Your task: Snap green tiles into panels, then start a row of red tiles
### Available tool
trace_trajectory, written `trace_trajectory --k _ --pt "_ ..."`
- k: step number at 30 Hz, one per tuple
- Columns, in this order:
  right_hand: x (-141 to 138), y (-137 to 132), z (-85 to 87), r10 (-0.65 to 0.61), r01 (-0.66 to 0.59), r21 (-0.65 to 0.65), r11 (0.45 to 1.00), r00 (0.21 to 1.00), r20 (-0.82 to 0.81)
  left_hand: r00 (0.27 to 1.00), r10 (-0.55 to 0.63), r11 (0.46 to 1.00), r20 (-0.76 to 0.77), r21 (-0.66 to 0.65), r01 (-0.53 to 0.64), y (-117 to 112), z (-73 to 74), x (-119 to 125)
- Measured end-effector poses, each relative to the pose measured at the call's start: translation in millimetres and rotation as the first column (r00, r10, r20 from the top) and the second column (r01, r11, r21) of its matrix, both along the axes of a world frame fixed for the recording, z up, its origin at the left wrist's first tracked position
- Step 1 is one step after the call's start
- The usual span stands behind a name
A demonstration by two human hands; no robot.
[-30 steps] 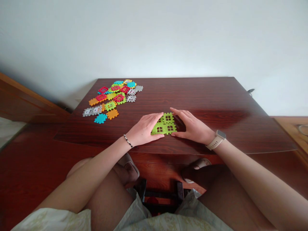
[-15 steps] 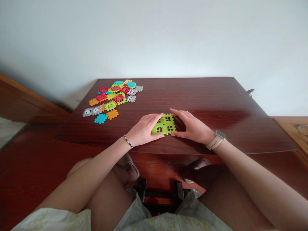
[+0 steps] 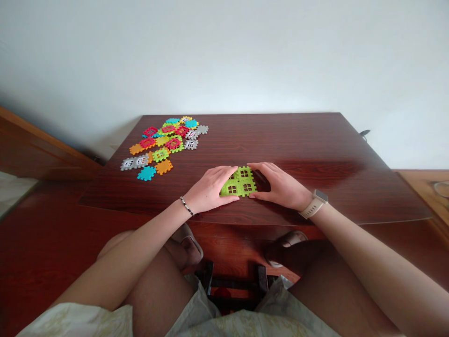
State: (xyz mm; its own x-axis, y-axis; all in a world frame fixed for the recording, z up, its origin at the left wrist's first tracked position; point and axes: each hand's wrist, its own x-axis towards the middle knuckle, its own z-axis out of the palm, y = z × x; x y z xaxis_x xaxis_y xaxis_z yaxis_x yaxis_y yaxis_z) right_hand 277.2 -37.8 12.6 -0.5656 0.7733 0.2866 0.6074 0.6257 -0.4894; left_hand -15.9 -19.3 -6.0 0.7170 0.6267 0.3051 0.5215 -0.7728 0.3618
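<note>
Under the fingers [image 3: 224,174], the lime-green building tiles [image 3: 242,183] are moulded plastic with a matt sheen; the bench [image 3: 315,145] around them is smooth, glossy, reddish wood-grain, and the watch strap [image 3: 313,209] looks matt.
</note>
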Motion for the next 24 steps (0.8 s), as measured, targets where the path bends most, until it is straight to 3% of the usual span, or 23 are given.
trace_trajectory --k 24 --pt "1.2 0.1 0.5 0.035 -0.035 -0.019 0.999 0.999 0.002 1.0 -0.004 1.0 -0.028 0.016 0.004 -0.7 1.5 1.2"
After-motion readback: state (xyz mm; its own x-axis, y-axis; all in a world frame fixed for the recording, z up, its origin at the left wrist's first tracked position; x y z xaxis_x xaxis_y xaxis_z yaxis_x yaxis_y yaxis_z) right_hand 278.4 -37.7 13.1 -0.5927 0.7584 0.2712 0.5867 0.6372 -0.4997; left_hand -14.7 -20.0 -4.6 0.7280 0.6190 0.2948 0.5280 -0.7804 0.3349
